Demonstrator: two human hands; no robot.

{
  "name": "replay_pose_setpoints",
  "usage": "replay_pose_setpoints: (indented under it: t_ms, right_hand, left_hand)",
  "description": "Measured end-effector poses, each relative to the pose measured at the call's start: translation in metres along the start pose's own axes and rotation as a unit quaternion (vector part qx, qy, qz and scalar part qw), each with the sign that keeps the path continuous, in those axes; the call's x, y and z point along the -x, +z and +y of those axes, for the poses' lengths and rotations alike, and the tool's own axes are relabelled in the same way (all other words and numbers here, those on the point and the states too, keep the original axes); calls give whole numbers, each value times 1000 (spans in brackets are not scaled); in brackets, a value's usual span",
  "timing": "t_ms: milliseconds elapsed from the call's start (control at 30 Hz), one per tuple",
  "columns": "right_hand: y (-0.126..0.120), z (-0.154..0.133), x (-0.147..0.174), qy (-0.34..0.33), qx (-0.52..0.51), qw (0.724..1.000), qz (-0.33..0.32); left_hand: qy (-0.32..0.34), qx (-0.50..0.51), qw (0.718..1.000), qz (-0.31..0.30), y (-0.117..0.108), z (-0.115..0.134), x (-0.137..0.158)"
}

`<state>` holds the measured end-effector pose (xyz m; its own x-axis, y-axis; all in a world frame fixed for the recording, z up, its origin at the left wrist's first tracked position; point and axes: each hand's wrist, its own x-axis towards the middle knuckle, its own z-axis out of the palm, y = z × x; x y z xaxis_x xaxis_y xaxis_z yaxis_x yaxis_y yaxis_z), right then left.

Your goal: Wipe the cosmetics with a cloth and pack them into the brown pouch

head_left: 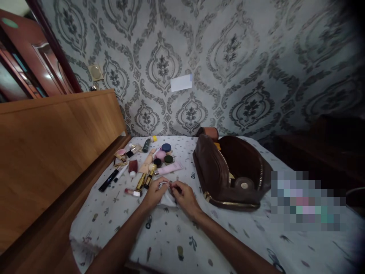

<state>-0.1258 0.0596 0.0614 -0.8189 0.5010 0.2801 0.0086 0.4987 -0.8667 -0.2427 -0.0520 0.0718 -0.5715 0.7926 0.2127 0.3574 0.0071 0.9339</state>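
Note:
My left hand is closed, its fingers gripping a white cloth piece, perhaps a small pouch, with a bunched upper edge. Close beside it, my right hand is also closed, thumb and fingers pinching the cloth's top edge. Just beyond the hands lies a pink tube. Two gold-and-black small bottles rest near my left fingers, and a lip gloss tube is to their left. An open brown leather bag with a brass zipper stands to the right.
Several cosmetics lie behind and left, among them a blue-lidded jar, a green-lidded jar, a dark red item and a black tube. A wooden board borders the left. Patterned wall rises behind. A blurred patch is at right.

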Motion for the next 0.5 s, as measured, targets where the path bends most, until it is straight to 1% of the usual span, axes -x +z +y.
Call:
replay_pose_setpoints:
  t_ms: [200, 367, 500]
  right_hand:
    - [-1, 0, -1, -2, -3, 1000, -4]
    - [1, 3, -2, -18, -11, 1000, -4]
    - [2, 7, -2, -26, -18, 999, 1]
  left_hand:
    - [4, -25, 1000, 3, 1, -3, 2]
    - [21, -43, 999, 0, 0, -2, 2]
    - [22, -44, 999, -1, 0, -1, 3]
